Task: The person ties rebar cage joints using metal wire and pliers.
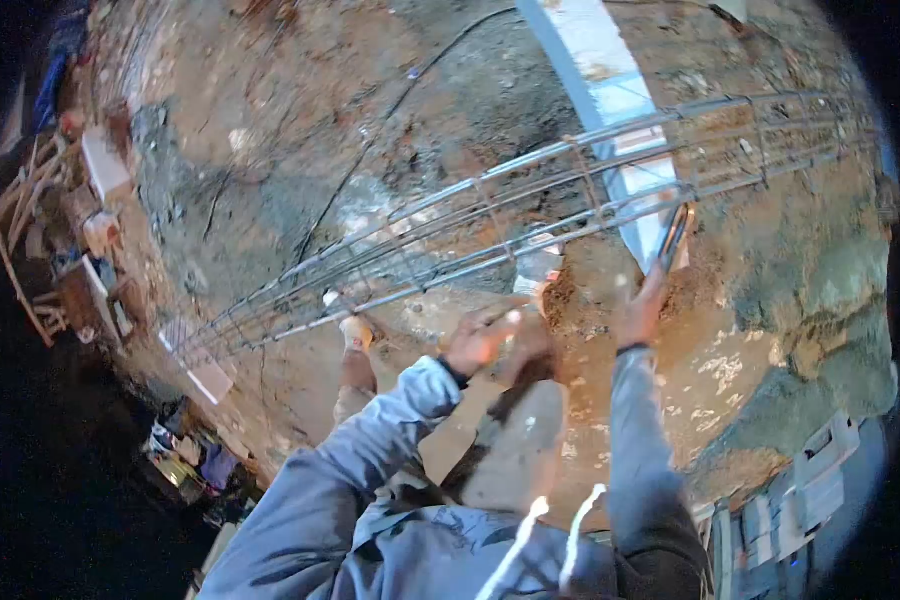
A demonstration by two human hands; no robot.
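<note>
My right hand (pixel 642 312) is closed around the lower end of a long, narrow dark tool (pixel 677 238), possibly pincers. The tool's upper end reaches the lower bars of a long rebar cage (pixel 490 215), beside a pale beam (pixel 620 110). My left hand (pixel 477 340) is in front of my raised knee, below the cage, its fingers curled together. A bright spot shows by its fingertips; blur hides what it holds, if anything.
The cage slants across the muddy ground (pixel 270 120) and crosses the pale beam. My foot (pixel 355 332) is near its lower bars. A dark cable (pixel 380 120) lies beyond. Pale blocks (pixel 103 162) and timber (pixel 15 260) are at the left; stacked pale slabs (pixel 810 490) are at the lower right.
</note>
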